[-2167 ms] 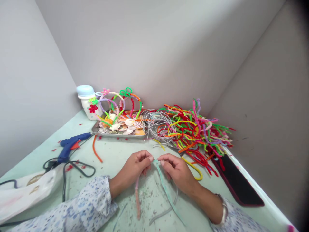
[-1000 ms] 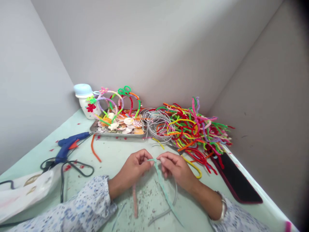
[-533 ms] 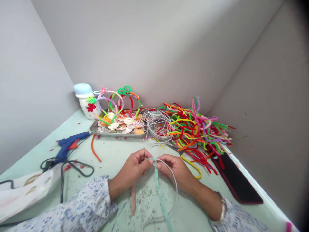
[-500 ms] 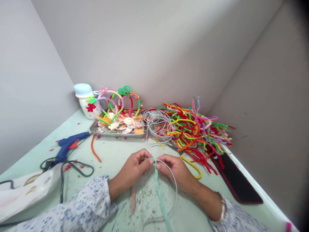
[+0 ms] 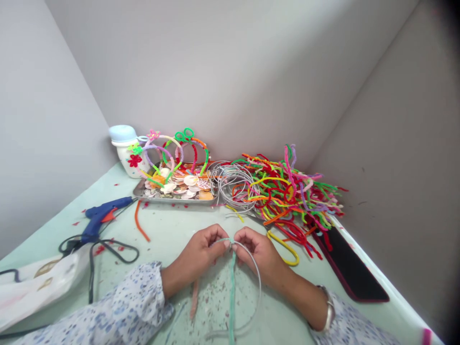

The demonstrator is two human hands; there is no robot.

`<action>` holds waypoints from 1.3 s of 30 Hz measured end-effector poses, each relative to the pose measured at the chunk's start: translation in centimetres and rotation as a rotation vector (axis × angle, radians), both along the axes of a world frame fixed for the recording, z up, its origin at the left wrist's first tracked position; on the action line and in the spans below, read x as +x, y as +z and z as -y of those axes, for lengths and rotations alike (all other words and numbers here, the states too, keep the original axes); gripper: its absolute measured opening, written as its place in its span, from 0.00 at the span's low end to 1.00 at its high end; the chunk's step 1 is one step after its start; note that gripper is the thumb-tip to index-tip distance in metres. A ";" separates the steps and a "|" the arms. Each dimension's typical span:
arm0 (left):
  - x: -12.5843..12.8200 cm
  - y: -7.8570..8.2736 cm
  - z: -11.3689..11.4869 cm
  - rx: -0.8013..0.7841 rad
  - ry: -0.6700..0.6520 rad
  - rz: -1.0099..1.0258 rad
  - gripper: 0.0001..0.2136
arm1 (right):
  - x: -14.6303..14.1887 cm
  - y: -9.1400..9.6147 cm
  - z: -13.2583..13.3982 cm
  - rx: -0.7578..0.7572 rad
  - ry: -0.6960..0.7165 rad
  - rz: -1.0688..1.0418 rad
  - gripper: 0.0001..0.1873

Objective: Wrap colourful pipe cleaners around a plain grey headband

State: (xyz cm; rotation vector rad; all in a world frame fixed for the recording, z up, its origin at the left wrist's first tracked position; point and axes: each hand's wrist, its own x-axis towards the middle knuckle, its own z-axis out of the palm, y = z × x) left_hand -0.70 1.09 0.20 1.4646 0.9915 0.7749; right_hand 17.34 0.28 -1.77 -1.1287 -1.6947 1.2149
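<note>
Both hands meet over the near middle of the table. My left hand (image 5: pixel 204 247) is closed, its thumb and fingers pinching a grey wire (image 5: pixel 258 282) where a mint-green pipe cleaner (image 5: pixel 232 292) wraps round it. Close beside it, my right hand (image 5: pixel 257 251) pinches the same wrapped spot from the other side. From there the wire bends down in a wide curve to the right, and the pipe cleaner's long tail hangs straight down toward me. A pinkish strip (image 5: pixel 194 302) lies on the table below my left hand.
A blue glue gun (image 5: pixel 97 220) with a black cord lies left. Behind are a metal tray (image 5: pixel 172 199) of shells with decorated headbands (image 5: pixel 201 143), a white bottle (image 5: pixel 125 155), a wire coil (image 5: pixel 237 184) and piled pipe cleaners (image 5: pixel 287 191). A black flat case (image 5: pixel 354 263) lies right.
Both hands have shifted slightly down, fingertips closer together. The pipe cleaner's tail has swung from slanting right to nearly straight down, and the wire's curve has moved a little left.
</note>
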 end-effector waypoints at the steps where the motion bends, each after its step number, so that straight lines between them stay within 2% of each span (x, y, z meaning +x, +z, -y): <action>1: 0.0 0.0 0.0 0.001 -0.003 -0.002 0.07 | 0.0 0.0 0.0 -0.022 0.008 -0.018 0.05; 5: 0.0 0.1 0.0 0.010 -0.008 -0.013 0.07 | -0.1 0.1 0.1 -0.058 0.015 -0.050 0.05; 9: 0.1 0.1 -0.1 0.031 -0.009 -0.012 0.09 | -0.2 0.2 0.3 -0.005 -0.004 0.000 0.01; 17: 0.1 -0.1 -0.1 0.031 0.002 -0.038 0.11 | -0.2 0.1 0.3 0.055 -0.002 0.067 0.02; 26: 0.2 0.4 0.2 0.029 -0.027 -0.051 0.11 | -0.2 0.7 0.6 0.268 -0.071 0.232 0.04; 39: 0.0 0.0 0.1 -0.004 -0.044 -0.048 0.12 | -0.2 0.4 0.4 0.357 -0.070 0.228 0.07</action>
